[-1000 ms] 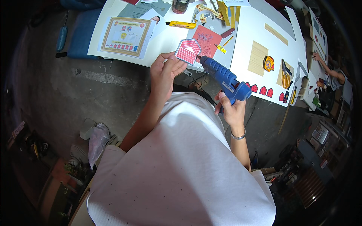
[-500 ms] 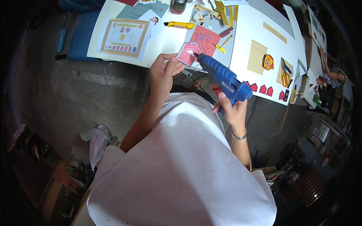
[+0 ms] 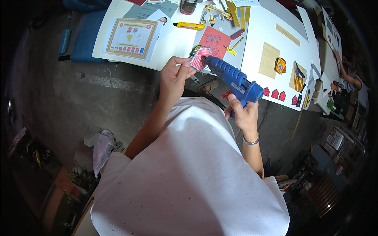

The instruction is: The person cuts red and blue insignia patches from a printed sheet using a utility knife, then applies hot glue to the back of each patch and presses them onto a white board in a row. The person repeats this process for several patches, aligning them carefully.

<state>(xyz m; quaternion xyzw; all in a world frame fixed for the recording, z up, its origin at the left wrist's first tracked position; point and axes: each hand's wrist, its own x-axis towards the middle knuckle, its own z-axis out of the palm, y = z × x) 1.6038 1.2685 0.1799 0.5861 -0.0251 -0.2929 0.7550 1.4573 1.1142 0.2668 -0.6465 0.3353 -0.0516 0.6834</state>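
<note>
Between the fingertips of my left hand (image 3: 175, 72) is a small house-shaped patch (image 3: 200, 59), red-striped with a pale border, held tilted just off the table's front edge. My right hand (image 3: 243, 112) is wrapped round the handle of a blue glue gun (image 3: 232, 78). The gun's nozzle points left and meets or nearly meets the face of the patch; I cannot tell whether they touch. Behind the patch shows part of a yellow-and-black object (image 3: 194, 50), its kind unclear. A red sheet (image 3: 215, 41) with marks on it lies just beyond.
A framed certificate (image 3: 130, 39) and a yellow utility knife (image 3: 189, 26) lie on the left. On the white board (image 3: 252, 63) to the right are several red patches (image 3: 282, 96), an orange badge (image 3: 280, 65) and pliers (image 3: 298, 80). Another person (image 3: 353, 80) is at the far right.
My left hand and the patch have shifted slightly right, and the patch has tilted. The yellow-and-black object now shows behind it. The glue gun has barely moved.
</note>
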